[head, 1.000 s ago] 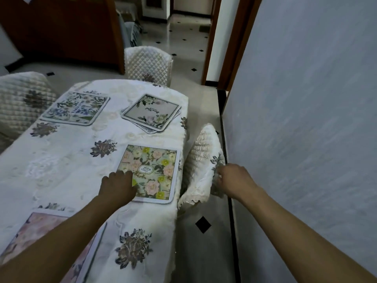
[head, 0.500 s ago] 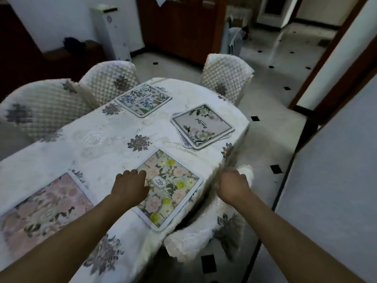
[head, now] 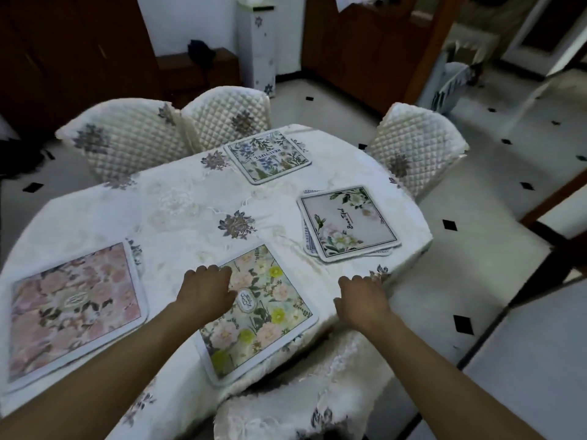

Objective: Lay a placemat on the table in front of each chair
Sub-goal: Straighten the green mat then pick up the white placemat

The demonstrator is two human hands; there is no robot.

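Observation:
A green-and-yellow floral placemat [head: 270, 309] lies at the table's near edge, above a quilted chair [head: 305, 404] tucked below it. My left hand [head: 206, 290] rests palm down on that mat's left part, fingers curled. My right hand [head: 362, 300] lies on the tablecloth [head: 178, 201] just right of the mat, near the table's edge, holding nothing. A pink floral placemat [head: 73, 306] lies at the near left. A blue floral placemat [head: 268, 155] lies at the far side. A small stack of placemats [head: 347, 223], a white-flower one on top, sits at the right.
Two quilted chairs [head: 127, 138] [head: 228, 117] stand at the table's far side and another chair [head: 416, 147] at the far right corner. Dark wooden cabinets [head: 365, 42] and a tall white floral box [head: 256, 42] line the back. White tiled floor [head: 476, 281] stretches to the right.
The view has swung left and over the table. My right hand left the chair back and came onto the tablecloth beside the green mat. My left hand stays on that mat.

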